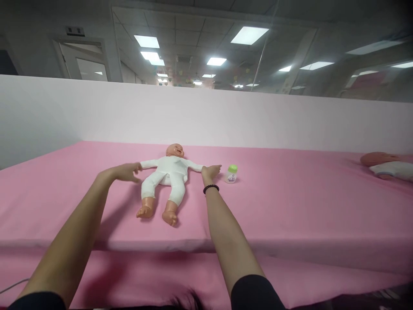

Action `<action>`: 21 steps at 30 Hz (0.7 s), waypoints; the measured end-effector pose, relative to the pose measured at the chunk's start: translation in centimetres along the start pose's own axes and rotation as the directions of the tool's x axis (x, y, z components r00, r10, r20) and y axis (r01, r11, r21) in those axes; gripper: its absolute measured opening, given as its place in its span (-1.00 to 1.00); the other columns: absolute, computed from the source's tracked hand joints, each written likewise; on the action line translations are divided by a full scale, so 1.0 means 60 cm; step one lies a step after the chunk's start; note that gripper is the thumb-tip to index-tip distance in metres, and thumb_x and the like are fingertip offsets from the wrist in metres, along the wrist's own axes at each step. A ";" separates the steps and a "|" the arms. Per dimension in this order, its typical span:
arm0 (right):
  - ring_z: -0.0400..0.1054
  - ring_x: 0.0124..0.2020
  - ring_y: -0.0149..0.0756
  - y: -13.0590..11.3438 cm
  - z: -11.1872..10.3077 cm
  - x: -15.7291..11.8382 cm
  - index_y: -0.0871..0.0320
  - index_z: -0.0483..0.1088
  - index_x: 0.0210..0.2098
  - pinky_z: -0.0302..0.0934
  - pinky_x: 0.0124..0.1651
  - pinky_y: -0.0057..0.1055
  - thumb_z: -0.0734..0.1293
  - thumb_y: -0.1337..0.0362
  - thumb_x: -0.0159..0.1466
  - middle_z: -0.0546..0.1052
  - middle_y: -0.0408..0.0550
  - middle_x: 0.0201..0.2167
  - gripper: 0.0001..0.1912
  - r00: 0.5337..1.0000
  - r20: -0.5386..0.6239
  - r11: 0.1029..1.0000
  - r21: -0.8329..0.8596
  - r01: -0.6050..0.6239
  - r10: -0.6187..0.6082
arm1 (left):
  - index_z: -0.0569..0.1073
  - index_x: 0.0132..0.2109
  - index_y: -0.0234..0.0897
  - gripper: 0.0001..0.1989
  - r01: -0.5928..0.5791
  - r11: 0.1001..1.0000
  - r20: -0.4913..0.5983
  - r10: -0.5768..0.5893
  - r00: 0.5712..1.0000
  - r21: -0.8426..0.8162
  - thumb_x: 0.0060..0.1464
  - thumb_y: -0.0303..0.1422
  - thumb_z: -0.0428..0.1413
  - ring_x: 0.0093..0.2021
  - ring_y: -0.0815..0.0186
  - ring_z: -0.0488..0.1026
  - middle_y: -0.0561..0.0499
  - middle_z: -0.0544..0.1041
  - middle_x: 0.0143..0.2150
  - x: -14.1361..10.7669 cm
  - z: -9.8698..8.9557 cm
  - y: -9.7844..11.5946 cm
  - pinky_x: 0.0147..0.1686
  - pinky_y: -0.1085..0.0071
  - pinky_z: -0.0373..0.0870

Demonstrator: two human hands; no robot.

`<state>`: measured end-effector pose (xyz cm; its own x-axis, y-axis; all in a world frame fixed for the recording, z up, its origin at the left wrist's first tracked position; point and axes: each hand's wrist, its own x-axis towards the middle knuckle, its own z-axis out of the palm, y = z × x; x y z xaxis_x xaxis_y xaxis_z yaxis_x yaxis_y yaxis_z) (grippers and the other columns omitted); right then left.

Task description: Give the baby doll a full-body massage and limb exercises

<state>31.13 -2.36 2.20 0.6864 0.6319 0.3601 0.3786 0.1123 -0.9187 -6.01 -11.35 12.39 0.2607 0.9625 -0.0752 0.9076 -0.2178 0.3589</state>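
A baby doll point(171, 172) with a white cloth body lies on its back on the pink cover, its arms spread and its bare feet toward me. My left hand point(128, 172) is at the doll's hand on the left side, fingers apart and bent a little. At the end of the doll's other arm is my right hand point(211, 171), palm partly up with the fingers stretched out; it hides the doll's hand there. Just right of it stands a small clear jar point(231, 176) with a green lid, touched by neither hand.
The pink-covered table point(290, 206) reaches across the view, its front edge below the doll. Another doll point(390, 165) lies at the far right. Behind the table rises a white low wall point(226, 118) with glass above it.
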 end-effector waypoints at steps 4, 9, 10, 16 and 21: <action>0.07 0.36 0.35 -0.066 -0.006 -0.024 0.40 0.11 0.35 -0.07 0.31 0.30 0.42 0.37 0.05 0.16 0.57 0.32 -0.10 0.998 0.065 0.983 -0.182 0.020 -0.008 | 0.21 0.33 -0.38 -0.20 0.012 0.996 -0.481 -0.052 0.875 -0.085 0.02 -0.04 0.10 0.33 -0.07 0.26 -0.34 0.29 0.36 0.124 0.040 -0.057 0.19 0.15 0.30; 0.33 0.21 0.22 -0.158 -0.091 -0.120 0.27 0.26 0.29 0.24 0.18 -0.01 0.45 0.07 0.16 0.41 0.34 0.19 -0.22 0.849 0.493 0.942 -0.151 0.299 -0.191 | 0.38 0.15 -0.33 -0.38 0.246 0.962 -0.435 -0.272 0.858 -0.117 0.13 0.04 0.01 0.24 -0.24 0.32 -0.41 0.43 0.20 0.168 0.113 -0.103 0.15 -0.01 0.26; 0.34 0.21 0.20 -0.167 -0.117 -0.148 0.24 0.26 0.31 0.28 0.16 -0.04 0.44 0.01 0.17 0.42 0.30 0.19 -0.19 0.810 0.547 0.939 -0.117 0.325 -0.212 | 0.40 0.11 -0.33 -0.41 0.244 0.964 -0.424 -0.264 0.866 -0.102 0.12 0.03 0.02 0.21 -0.24 0.33 -0.41 0.44 0.17 0.166 0.118 -0.106 0.13 0.00 0.27; 0.36 0.23 0.07 -0.161 -0.233 -0.307 -0.03 0.32 0.28 0.32 0.17 -0.12 0.42 -0.11 0.19 0.47 0.06 0.18 -0.28 0.726 0.662 0.947 -0.075 0.312 -0.186 | 0.37 0.11 -0.44 -0.47 0.231 0.966 -0.450 -0.259 0.855 -0.116 0.10 -0.16 0.04 0.16 -0.20 0.35 -0.45 0.42 0.15 0.150 0.119 -0.105 0.05 0.09 0.29; 0.15 0.39 0.08 -0.124 -0.237 -0.365 -0.02 0.24 0.37 0.13 0.39 -0.04 0.50 -0.12 0.07 0.26 0.03 0.38 -0.06 0.670 0.740 0.972 -0.118 0.204 -0.051 | 0.30 0.22 -0.56 -0.40 0.231 0.966 -0.465 -0.260 0.847 -0.120 0.11 -0.26 0.04 0.22 -0.23 0.30 -0.51 0.37 0.18 0.149 0.127 -0.110 0.15 0.06 0.25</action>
<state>22.11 -27.91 3.46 -0.0190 0.9856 0.1679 0.5812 0.1476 -0.8002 -7.15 -2.55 2.26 -0.1682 0.9465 0.2753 0.8972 0.0312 0.4406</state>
